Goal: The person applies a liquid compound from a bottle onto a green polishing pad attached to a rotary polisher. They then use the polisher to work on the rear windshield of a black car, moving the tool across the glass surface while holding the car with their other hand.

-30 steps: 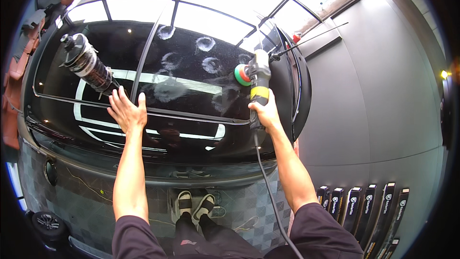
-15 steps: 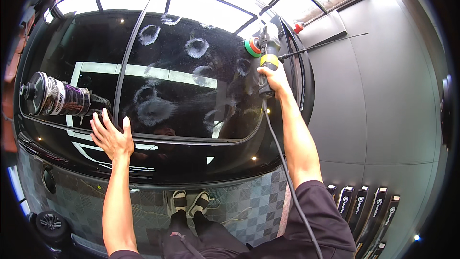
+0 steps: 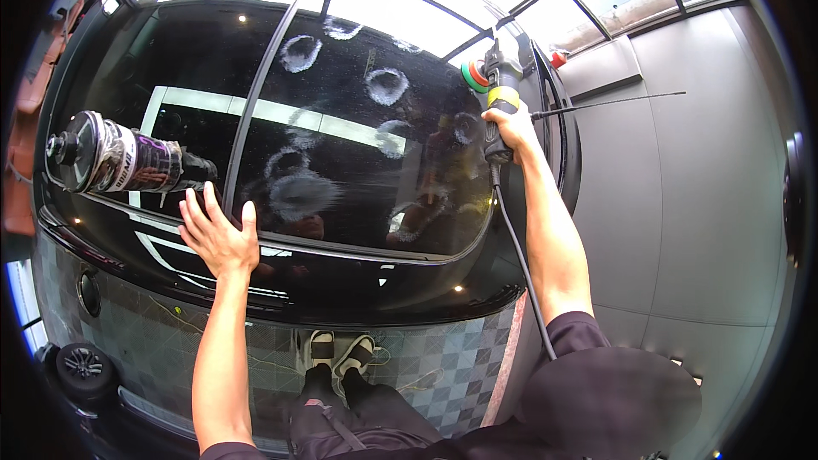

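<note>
My right hand (image 3: 509, 126) grips a polisher (image 3: 504, 77) by its black handle, just below a yellow band. The polisher's orange and green pad (image 3: 475, 77) is at the right end of a glossy black car roof (image 3: 341, 149); I cannot tell whether it touches. White ring-shaped smears (image 3: 387, 85) of paste mark the roof. Fingers spread, my left hand (image 3: 223, 238) holds nothing and is at the roof's near edge; contact is unclear. Just beyond its fingertips is a black bottle (image 3: 141, 158) with a printed label and a round cap.
The polisher's cord (image 3: 520, 251) runs down along my right forearm. An antenna (image 3: 613, 102) sticks out past the roof's right end. A grey panelled wall (image 3: 699, 204) stands on the right. Lower right, a blurred dark round shape (image 3: 609, 400) covers part of the view. A wheel (image 3: 85, 366) shows lower left.
The whole view has shifted, so the roof, hands and bottle appear farther right. The blurred dark shape has come in, hiding long black boxes. Both hands stay about where they were on the car.
</note>
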Demonstrator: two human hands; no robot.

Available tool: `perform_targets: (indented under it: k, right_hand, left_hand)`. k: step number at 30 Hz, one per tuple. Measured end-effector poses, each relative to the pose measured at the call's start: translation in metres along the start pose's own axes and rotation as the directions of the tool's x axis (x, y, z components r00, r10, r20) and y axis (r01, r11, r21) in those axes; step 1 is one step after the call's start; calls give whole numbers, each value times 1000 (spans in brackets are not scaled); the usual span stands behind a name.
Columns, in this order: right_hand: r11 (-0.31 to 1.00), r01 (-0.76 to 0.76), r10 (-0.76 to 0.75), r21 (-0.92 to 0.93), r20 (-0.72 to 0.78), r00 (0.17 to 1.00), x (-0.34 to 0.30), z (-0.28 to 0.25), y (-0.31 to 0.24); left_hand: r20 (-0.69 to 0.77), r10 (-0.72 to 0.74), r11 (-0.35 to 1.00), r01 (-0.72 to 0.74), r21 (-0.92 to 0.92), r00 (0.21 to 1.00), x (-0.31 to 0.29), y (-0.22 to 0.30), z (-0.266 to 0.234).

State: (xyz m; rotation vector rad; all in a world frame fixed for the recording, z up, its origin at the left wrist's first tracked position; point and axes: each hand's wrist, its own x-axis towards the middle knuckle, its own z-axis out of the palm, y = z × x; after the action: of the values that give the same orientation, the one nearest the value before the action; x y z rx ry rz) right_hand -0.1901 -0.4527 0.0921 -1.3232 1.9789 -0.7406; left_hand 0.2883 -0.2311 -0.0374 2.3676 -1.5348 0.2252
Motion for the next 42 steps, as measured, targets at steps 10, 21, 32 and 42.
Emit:
perform_targets:
  k: [10, 21, 32, 42]
  right_hand:
    - [998, 69, -68, -7, 31, 997, 0, 57, -49]
    - [960, 206, -197, -191, 65, 978, -21, 147, -140]
    - [934, 277, -216, -225, 260, 941, -47, 194, -195]
    - [916, 278, -217, -289, 227, 949, -50, 189, -187]
  left_hand:
    - [24, -29, 999, 30, -34, 999, 1, 3, -7]
    - [67, -49, 995, 54, -82, 997, 1, 6, -11]
    - [83, -47, 992, 56, -116, 995, 1, 4, -11]
    - [82, -42, 992, 52, -118, 996, 1, 1, -9]
